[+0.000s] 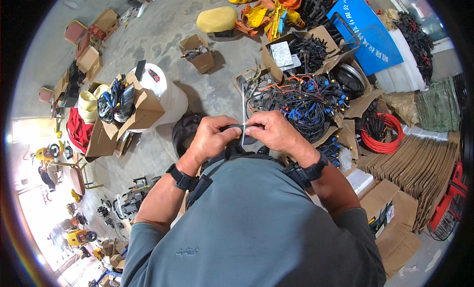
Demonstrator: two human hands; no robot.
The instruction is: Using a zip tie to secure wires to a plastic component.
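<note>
In front of my chest, my left hand (215, 136) and my right hand (274, 133) are close together, each closed in a pinch. Between them runs a short stretch of thin black cable (236, 125), gripped from both sides. A white cable tie (243, 105) is looped around it, its long tail pointing up and away from me. The right thumb and fingertips lie right beside the tie, perhaps touching it. Most of the cable is hidden behind my fingers and body.
Tangled black, blue and orange cables (308, 106) lie beyond my right hand. Left stands a white drum (170, 97) beside an open carton (148, 106) of bundled wires. A small carton (197, 55) sits ahead. At right are a red cable coil (382, 134) and stacked flat cardboard (414, 163).
</note>
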